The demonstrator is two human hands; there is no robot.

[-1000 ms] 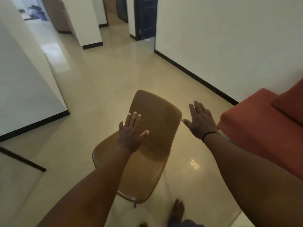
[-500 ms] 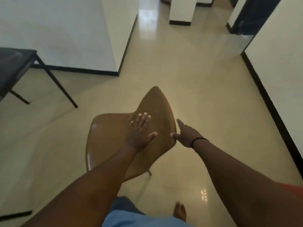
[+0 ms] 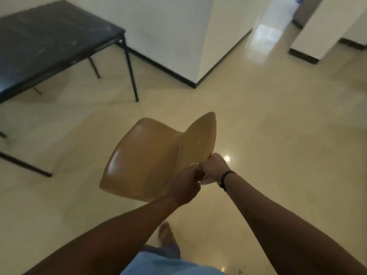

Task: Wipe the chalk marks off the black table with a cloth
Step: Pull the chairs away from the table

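The black table (image 3: 49,38) stands at the upper left on thin black legs, with faint whitish chalk marks (image 3: 103,28) near its far corner. No cloth is in view. A tan plastic chair (image 3: 151,155) sits in the middle of the floor in front of me. My right hand (image 3: 213,169) grips the lower edge of its backrest. My left hand (image 3: 186,185) lies against the same edge right beside it, fingers wrapped onto the chair.
A white wall corner with a black skirting (image 3: 196,84) juts out behind the chair. Glossy beige floor (image 3: 278,135) spreads to the right. Another white pillar (image 3: 317,32) stands at the upper right. My bare foot (image 3: 166,233) is below the chair.
The view swung left and the black table came into sight. Both hands went from flat and open near the backrest to holding its edge, and the chair has turned.
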